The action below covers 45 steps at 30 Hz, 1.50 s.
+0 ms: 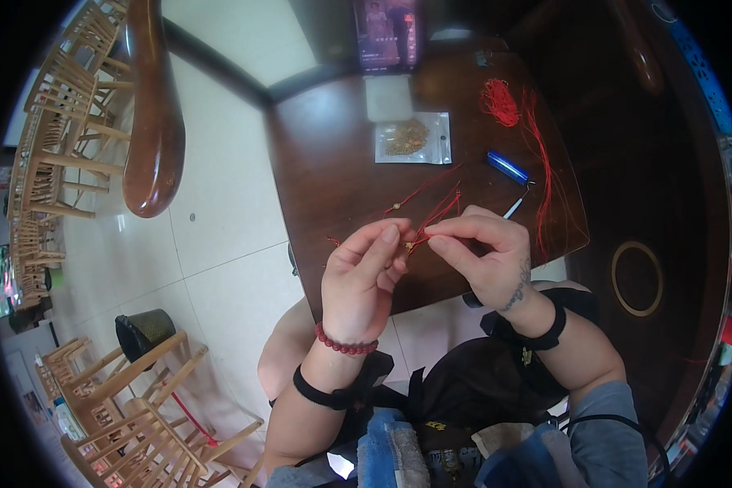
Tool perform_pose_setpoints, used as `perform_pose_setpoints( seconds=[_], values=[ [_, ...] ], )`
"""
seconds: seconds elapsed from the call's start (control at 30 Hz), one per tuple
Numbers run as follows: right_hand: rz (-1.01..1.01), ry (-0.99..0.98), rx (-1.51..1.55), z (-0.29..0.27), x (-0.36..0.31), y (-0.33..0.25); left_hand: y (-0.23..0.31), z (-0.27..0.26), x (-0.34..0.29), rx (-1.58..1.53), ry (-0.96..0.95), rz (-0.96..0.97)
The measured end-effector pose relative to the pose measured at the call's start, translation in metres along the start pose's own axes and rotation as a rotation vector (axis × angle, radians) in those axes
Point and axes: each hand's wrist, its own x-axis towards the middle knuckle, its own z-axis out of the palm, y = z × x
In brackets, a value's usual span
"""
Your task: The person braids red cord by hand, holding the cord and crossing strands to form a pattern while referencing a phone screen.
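Note:
My left hand point(364, 276) is closed in a pinch on a thin red cord point(441, 210) near a small gold bead point(410, 246). Thumb and forefinger of my right hand point(490, 250) are pressed together on the same cord, just right of the bead. Loose strands run up and away from between the hands over the dark table point(325, 154). Another red cord with a pale bead point(396, 206) lies just beyond my left fingertips.
Further back lie a clear bag of gold beads point(407, 138) and a lit phone point(386, 37) on a white stand point(389, 99). On the right are a red cord bundle point(500, 103), long red strands point(542, 163), a blue cylinder point(508, 167) and a white-handled tool point(513, 208).

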Motion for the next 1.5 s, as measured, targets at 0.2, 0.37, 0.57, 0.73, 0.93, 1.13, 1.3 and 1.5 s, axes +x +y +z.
perform_pose_setpoints(
  seconds=[0.2, 0.37, 0.57, 0.73, 0.93, 1.13, 1.3, 1.5],
  values=[
    [0.015, -0.016, -0.002, 0.0, 0.0, -0.003, -0.003, 0.002, -0.001, -0.075, -0.045, -0.051],
    [-0.053, 0.002, -0.048, 0.002, -0.001, -0.004, -0.009, 0.005, -0.002, -0.127, -0.07, -0.089],
    [-0.05, 0.064, -0.042, 0.002, 0.0, -0.007, -0.01, 0.008, -0.003, -0.175, -0.082, -0.086],
    [-0.047, 0.05, -0.1, 0.0, 0.001, -0.004, -0.011, 0.007, -0.004, 0.012, -0.03, 0.098],
    [-0.191, 0.088, -0.266, 0.004, 0.003, -0.003, -0.013, 0.01, -0.004, 0.354, 0.092, 0.248],
    [-0.393, 0.068, -0.429, 0.006, 0.001, 0.002, -0.011, 0.01, -0.004, 0.378, 0.101, 0.286],
    [-0.499, 0.065, -0.534, 0.006, 0.003, 0.004, -0.01, 0.009, -0.004, 0.404, 0.095, 0.278],
    [-0.435, 0.038, -0.428, 0.01, 0.002, 0.002, -0.011, 0.009, -0.004, 0.442, 0.115, 0.323]
  ],
)
